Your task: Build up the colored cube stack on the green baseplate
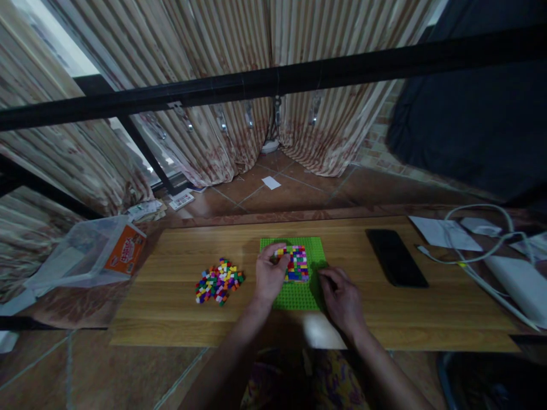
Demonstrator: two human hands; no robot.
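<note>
A long wooden worktop (179,319) carries everything. A green plate (299,296) lies flat in the middle, with small coloured bricks (297,263) stuck on its far part. To the left of the plate sits a loose pile (219,281) of bricks in many colours. To the right lies a black phone (395,257), flat and well apart from the plate. Far right are white papers (444,232), a white cable (478,250) and a white box (519,282). A clear plastic tub (92,253) lies tipped just off the left end.
</note>
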